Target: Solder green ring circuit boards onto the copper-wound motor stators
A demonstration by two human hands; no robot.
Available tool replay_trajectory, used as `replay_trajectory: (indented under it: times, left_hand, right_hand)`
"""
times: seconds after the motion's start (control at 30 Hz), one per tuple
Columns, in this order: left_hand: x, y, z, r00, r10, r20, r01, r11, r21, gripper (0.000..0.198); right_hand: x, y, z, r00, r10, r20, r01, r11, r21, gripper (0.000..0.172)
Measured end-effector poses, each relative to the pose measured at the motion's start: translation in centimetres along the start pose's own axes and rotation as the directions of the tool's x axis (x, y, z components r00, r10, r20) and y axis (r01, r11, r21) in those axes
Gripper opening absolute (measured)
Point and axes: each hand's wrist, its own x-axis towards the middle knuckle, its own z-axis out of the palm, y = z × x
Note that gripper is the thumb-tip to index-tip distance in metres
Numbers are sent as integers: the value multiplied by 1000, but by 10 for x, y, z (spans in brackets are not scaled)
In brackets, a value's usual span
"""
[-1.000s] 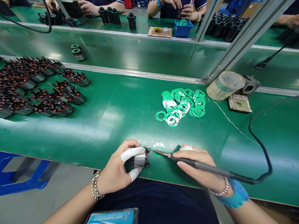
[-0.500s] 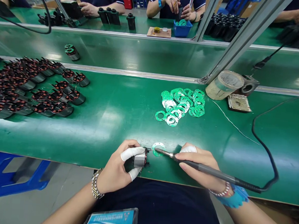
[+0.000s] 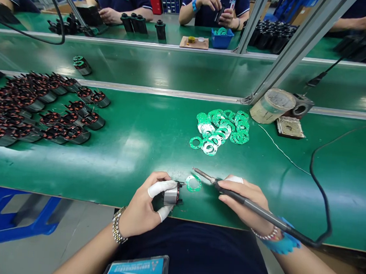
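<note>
My left hand (image 3: 148, 203), with white covers on thumb and a finger, is closed around a motor stator (image 3: 170, 194) lying on its side near the bench's front edge. A green ring-shaped circuit board (image 3: 193, 188) lies flat just right of the stator, close to a pin or lead on its upper end; whether they touch I cannot tell. My right hand (image 3: 244, 195) grips a soldering iron (image 3: 244, 202) like a pen. The iron's tip is raised above and slightly beyond the ring board, apart from it.
Many stators (image 3: 31, 105) stand at the left. A pile of green ring boards (image 3: 218, 129) lies behind my hands. At the back right are a round container (image 3: 273, 105), a small square tray (image 3: 290, 127) and the iron's cable (image 3: 316, 175). Co-workers' hands (image 3: 220, 10) are busy across the bench.
My right hand has lifted the soldering iron's tip off the ring board, up and away from the stator. My left hand and the stator have stayed in place.
</note>
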Motion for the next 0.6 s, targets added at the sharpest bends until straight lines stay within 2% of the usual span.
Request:
replay_trajectory:
  times: [0.17, 0.27, 0.37, 0.43, 0.5, 0.6]
  left_hand:
    - [-1, -2, 0, 1000, -12, -3, 12, 1000, -10, 49]
    - [-3, -4, 0, 999, -40, 0, 40, 998, -54, 48]
    - [-2, -4, 0, 993, -116, 24, 118, 966, -232, 45]
    - [0, -2, -1, 987, -148, 56, 158, 917, -366, 45]
    - [5, 0, -1, 984, -146, 101, 175, 895, -411, 45]
    - [12, 2, -1, 982, -114, 153, 146, 965, -217, 43]
  right_hand:
    - [-1, 3, 1, 999, -43, 18, 43, 999, 7, 21]
    - [0, 4, 6, 994, -73, 77, 69, 996, 62, 19]
    - [2, 2, 10, 978, -141, 155, 133, 989, 63, 23]
    - [5, -1, 11, 974, -173, 148, 169, 985, 36, 25]
    - [8, -6, 12, 988, -130, 85, 131, 991, -6, 23]
    - [14, -15, 18, 994, 97, -54, -97, 995, -6, 23]
